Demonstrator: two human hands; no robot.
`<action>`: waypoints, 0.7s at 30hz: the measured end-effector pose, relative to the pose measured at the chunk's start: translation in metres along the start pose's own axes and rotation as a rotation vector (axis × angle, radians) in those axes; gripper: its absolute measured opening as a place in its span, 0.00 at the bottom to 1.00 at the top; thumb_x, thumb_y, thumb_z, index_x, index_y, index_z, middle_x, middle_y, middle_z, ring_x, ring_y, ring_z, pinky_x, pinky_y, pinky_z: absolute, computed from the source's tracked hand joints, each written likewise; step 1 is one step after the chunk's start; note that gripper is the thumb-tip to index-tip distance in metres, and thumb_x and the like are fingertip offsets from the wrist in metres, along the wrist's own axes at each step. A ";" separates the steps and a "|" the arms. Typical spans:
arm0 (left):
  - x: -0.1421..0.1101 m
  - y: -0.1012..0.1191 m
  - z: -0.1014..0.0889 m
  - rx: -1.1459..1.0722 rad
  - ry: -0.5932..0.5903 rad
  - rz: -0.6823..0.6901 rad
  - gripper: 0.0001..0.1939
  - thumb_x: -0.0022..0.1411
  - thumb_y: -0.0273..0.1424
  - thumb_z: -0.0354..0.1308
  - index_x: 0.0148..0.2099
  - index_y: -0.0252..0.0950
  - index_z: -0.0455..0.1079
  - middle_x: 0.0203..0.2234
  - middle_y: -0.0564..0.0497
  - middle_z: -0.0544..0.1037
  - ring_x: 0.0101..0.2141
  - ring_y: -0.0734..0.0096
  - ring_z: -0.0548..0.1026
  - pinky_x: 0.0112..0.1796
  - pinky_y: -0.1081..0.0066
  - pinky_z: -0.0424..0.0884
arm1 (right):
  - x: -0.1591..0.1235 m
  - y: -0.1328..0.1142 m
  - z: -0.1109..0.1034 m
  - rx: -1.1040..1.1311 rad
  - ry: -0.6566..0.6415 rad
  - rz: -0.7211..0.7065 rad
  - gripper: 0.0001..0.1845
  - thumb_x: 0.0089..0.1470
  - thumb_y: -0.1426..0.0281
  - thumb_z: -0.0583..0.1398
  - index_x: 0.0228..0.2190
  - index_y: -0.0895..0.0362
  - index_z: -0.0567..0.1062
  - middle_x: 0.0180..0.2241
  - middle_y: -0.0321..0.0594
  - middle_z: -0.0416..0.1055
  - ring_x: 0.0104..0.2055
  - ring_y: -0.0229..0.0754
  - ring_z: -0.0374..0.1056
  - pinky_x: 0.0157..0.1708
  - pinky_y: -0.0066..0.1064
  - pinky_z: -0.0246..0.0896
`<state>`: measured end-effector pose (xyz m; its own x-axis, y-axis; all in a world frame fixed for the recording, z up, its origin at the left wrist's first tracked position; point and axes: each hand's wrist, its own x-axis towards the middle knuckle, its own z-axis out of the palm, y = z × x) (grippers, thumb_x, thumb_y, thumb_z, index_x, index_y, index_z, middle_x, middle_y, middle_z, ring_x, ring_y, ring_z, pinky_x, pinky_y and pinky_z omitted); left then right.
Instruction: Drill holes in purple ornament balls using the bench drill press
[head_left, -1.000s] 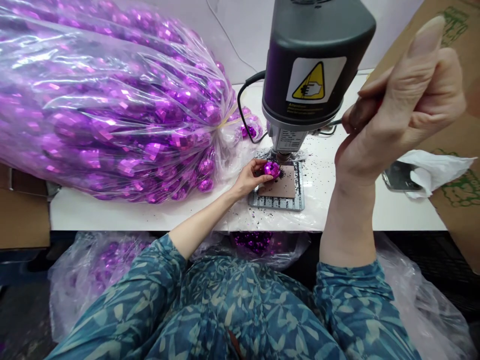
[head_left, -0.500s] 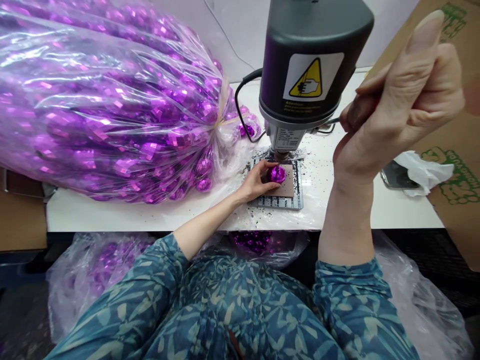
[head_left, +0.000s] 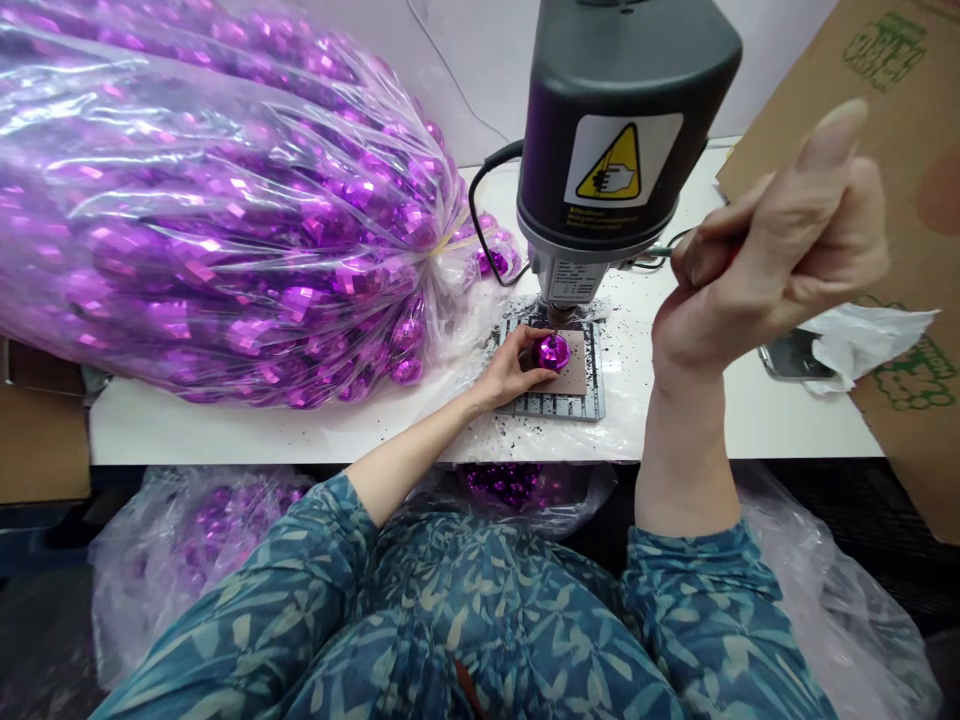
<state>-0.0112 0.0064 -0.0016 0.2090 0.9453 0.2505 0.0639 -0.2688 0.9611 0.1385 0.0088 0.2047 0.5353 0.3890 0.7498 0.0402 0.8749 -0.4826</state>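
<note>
Between thumb and fingers, my left hand (head_left: 514, 368) holds a shiny purple faceted ball (head_left: 553, 351). The ball rests on a brown board (head_left: 574, 376), which lies on the slotted metal base (head_left: 551, 404) of a drill press. Directly above it hangs the dark drill press head (head_left: 622, 80) with a yellow hand-warning label. The drill's tip is close over the ball; whether they touch I cannot tell. My right hand (head_left: 780, 240) is wrapped round the press lever (head_left: 661, 252), whose red grip is mostly hidden by the fingers.
A large tied plastic bag (head_left: 225, 230) of purple balls fills the left of the white table (head_left: 225, 430). Dark shavings lie around the base. At right are a phone (head_left: 795, 355), a crumpled tissue (head_left: 862, 345) and a cardboard box (head_left: 900, 120). More plastic bags hang below the table edge.
My right hand has come down and slightly left with the lever in its grip. My left hand and the ball stay almost in place.
</note>
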 end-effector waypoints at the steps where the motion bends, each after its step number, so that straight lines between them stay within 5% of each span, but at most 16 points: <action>1: 0.000 0.000 0.000 0.001 -0.001 0.002 0.36 0.54 0.45 0.79 0.58 0.37 0.69 0.57 0.38 0.77 0.57 0.49 0.78 0.62 0.48 0.71 | -0.004 0.000 -0.002 -0.005 0.011 -0.005 0.30 0.58 0.50 0.60 0.18 0.59 0.62 0.15 0.28 0.55 0.16 0.23 0.51 0.19 0.26 0.44; 13: -0.002 0.006 0.002 -0.053 0.005 -0.043 0.36 0.52 0.46 0.80 0.56 0.38 0.70 0.58 0.39 0.77 0.57 0.52 0.78 0.63 0.50 0.70 | -0.027 0.022 -0.021 0.085 0.010 -0.135 0.29 0.66 0.55 0.58 0.18 0.59 0.62 0.15 0.31 0.45 0.17 0.22 0.47 0.19 0.21 0.50; 21: -0.003 0.008 0.003 -0.068 0.028 -0.047 0.35 0.52 0.44 0.81 0.55 0.38 0.70 0.59 0.40 0.76 0.58 0.52 0.77 0.64 0.51 0.69 | -0.034 0.050 -0.031 0.124 0.124 -0.236 0.31 0.63 0.53 0.59 0.17 0.59 0.59 0.14 0.31 0.40 0.14 0.24 0.40 0.16 0.24 0.42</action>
<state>-0.0079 0.0009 0.0054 0.1802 0.9615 0.2076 0.0064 -0.2122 0.9772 0.1481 0.0305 0.1408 0.6229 0.1390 0.7699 0.0763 0.9686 -0.2367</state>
